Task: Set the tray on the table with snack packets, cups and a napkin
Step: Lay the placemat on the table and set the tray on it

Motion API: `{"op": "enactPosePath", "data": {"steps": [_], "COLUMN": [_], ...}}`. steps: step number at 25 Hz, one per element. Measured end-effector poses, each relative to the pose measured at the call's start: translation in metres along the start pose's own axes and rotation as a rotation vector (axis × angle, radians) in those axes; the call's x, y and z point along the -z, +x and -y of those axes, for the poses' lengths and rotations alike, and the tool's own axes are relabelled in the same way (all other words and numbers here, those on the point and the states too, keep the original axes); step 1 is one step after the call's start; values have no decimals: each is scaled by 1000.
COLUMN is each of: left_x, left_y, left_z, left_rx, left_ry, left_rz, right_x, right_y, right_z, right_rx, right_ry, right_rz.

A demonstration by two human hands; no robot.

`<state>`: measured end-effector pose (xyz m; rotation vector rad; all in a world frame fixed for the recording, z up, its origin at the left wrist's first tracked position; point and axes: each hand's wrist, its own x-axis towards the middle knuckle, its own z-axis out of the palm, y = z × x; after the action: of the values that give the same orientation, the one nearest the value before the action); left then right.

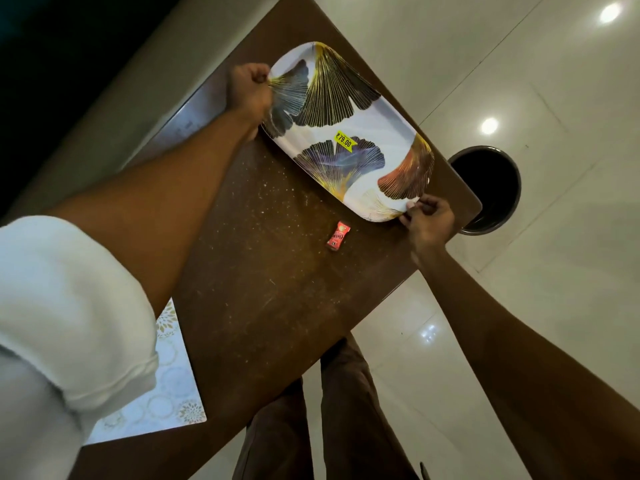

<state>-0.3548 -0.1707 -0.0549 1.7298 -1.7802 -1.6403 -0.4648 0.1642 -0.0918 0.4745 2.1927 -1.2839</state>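
The tray [381,131] is white with dark, gold-veined fan leaves, one rust-orange, and carries a yellow sticker [345,141]. The tabletop [270,271] is brown with pale specks; the packet [338,236] is red. The mat [166,386] is white with gold flowers.

The left hand [251,88] covers the upper-left end of the tray [346,133], and its fingers [259,77] curl out of sight at the rim. The right hand [429,221] hides the tray's lower-right corner. The print on the small red packet [337,236] is too small to read. The patterned mat [166,393] at lower left runs behind the white sleeve [69,323], which the left edge cuts off. The surface [277,289] hides part of the dark bin [491,188]. The upper left is too dark to tell.
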Motion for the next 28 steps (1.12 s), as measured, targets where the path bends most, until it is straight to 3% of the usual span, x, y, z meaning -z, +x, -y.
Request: {"op": "enactPosePath", "data": {"steps": [9, 12, 14, 16, 18, 24, 28], "left_x": [3, 2, -5, -16, -27, -41, -41], "left_y": [-1, -24, -70, -124, -173, -266, -277], "left_z": [5, 24, 53, 92, 128, 179, 188], "left_rx": [-86, -74, -55, 56, 132, 272, 289], "left_ry": [53, 48, 37, 36, 52, 83, 84], "left_rz": [89, -22, -148, -155, -126, -11, -10], "right_x": [1, 3, -3, -13, -23, 3, 21], "right_y": [-13, -39, -71, -99, -116, -105, -88], "right_z": [3, -6, -21, -41, -58, -58, -39], "right_rx": [-11, 297, 556, 733, 833, 736, 1009], "right_ry": [-39, -348, -629, -919, -1068, -1210, -1262], "right_rz": [-44, -137, 129, 464, 620, 595, 592]}}
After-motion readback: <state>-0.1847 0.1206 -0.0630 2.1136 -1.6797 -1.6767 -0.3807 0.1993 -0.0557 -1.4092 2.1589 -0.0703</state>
